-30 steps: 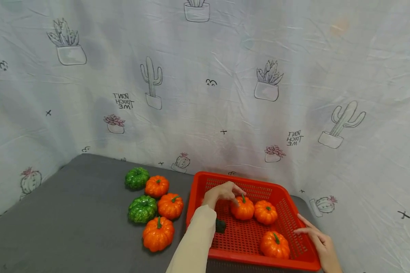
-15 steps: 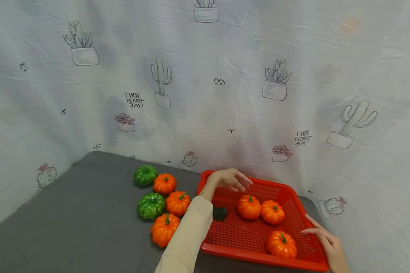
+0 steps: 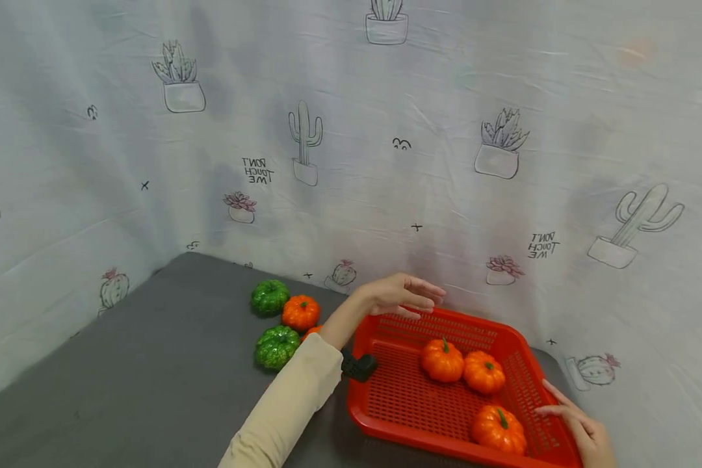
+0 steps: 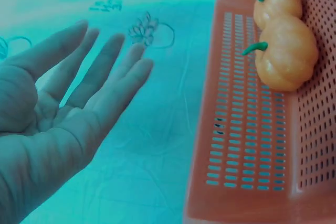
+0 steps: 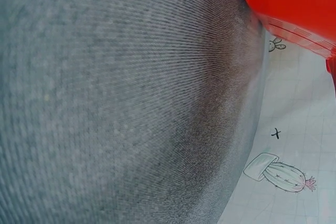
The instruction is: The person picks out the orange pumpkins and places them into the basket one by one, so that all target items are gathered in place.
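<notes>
My left hand (image 3: 400,296) is held over the back left rim of the red plastic basket (image 3: 409,442), its fingers spread and nothing in them. In the left wrist view that hand (image 4: 79,98) is beside the basket wall, apart from it. Inside the basket sit three orange pumpkins: one at the middle (image 3: 442,361), one touching it (image 3: 483,372), and one near the front right (image 3: 499,430). My right hand (image 3: 585,432) grips the basket's right rim, thumb on the inner side. The right wrist view does not show that hand.
Left of the basket on the grey table (image 3: 169,364) stand a rear green pumpkin (image 3: 270,298), an orange pumpkin (image 3: 301,313) and a nearer green pumpkin (image 3: 277,347). My left sleeve (image 3: 289,396) hides other orange ones. A printed white curtain (image 3: 351,162) hangs behind.
The left hand has let go of the middle orange pumpkin, lifted, and drawn back toward the rear left rim. The right hand stays on the rim. The head view has turned left.
</notes>
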`<state>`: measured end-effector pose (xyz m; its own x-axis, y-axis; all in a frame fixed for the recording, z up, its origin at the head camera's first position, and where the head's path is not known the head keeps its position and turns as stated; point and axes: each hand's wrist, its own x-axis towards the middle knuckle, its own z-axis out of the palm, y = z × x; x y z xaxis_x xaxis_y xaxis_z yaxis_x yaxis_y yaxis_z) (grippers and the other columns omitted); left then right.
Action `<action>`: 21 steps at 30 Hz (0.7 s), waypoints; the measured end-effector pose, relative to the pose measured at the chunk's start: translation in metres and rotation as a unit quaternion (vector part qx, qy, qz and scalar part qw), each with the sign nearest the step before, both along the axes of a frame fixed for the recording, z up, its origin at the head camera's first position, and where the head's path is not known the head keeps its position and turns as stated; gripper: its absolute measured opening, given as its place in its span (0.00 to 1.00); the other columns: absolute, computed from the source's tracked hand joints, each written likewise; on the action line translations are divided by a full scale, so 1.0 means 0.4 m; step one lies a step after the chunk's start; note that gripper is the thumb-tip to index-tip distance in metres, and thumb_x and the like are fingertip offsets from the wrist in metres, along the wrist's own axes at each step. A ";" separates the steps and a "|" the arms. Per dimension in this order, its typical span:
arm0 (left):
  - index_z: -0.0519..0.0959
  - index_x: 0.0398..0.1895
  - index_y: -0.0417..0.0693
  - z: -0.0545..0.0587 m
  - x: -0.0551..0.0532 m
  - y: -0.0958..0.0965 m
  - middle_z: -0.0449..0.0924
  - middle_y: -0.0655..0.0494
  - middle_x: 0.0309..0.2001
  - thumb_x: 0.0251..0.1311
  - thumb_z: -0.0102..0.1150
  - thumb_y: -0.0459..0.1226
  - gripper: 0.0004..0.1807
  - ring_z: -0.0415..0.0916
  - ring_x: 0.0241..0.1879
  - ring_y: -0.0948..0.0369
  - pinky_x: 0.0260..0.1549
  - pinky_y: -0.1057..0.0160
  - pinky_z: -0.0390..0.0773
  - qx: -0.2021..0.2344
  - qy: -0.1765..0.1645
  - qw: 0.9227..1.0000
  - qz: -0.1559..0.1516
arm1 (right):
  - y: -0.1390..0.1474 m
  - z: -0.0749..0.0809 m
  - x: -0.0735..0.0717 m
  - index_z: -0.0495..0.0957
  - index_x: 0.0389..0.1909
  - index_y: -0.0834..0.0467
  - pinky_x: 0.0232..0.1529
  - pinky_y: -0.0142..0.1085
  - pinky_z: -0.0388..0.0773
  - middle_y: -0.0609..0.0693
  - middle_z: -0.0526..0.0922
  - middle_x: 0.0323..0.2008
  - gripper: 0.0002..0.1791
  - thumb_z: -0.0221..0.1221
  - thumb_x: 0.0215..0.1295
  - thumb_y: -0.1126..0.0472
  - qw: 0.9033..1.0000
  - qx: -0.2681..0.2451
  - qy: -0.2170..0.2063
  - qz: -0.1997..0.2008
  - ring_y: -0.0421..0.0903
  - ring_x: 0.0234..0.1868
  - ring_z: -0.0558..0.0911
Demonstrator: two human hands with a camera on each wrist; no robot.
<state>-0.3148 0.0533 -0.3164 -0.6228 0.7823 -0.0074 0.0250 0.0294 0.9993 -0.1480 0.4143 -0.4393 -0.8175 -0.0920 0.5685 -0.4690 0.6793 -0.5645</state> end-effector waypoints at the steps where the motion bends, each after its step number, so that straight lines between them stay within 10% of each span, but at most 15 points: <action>1: 0.72 0.63 0.38 0.003 0.005 -0.005 0.74 0.47 0.60 0.66 0.54 0.29 0.21 0.70 0.61 0.49 0.57 0.50 0.71 0.009 0.002 1.000 0.005 | 0.001 -0.001 0.000 0.83 0.36 0.66 0.19 0.21 0.59 0.24 0.70 0.59 0.22 0.37 0.74 0.74 1.000 -0.001 0.003 0.002 0.25 0.23 0.72; 6: 0.73 0.62 0.37 0.013 0.037 -0.044 0.76 0.47 0.58 0.67 0.53 0.29 0.20 0.74 0.57 0.50 0.54 0.53 0.74 0.044 0.029 0.998 0.022 | 0.005 -0.003 -0.001 0.82 0.37 0.66 0.13 0.27 0.54 0.22 0.68 0.60 0.23 0.36 0.74 0.75 1.000 -0.001 0.000 0.015 0.34 0.13 0.57; 12: 0.73 0.61 0.35 -0.002 0.076 -0.099 0.75 0.44 0.59 0.67 0.53 0.30 0.19 0.79 0.49 0.56 0.51 0.51 0.76 0.076 0.059 0.995 0.024 | 0.013 -0.003 0.000 0.82 0.36 0.68 0.32 0.22 0.59 0.24 0.67 0.61 0.22 0.37 0.72 0.76 0.999 0.026 0.023 0.013 0.21 0.50 0.72; 21: 0.76 0.57 0.36 -0.062 0.134 -0.189 0.77 0.46 0.57 0.67 0.54 0.30 0.17 0.78 0.52 0.54 0.49 0.52 0.78 0.087 0.101 0.990 0.048 | 0.006 0.000 0.000 0.82 0.38 0.69 0.44 0.16 0.61 0.23 0.67 0.61 0.22 0.36 0.75 0.73 1.000 0.021 0.005 0.014 0.19 0.55 0.69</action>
<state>-0.2613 -0.0224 -0.3413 -0.6688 0.6983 0.2553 0.2309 -0.1313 0.9641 -0.1481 0.4166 -0.4394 -0.8086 -0.1390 0.5717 -0.4942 0.6878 -0.5317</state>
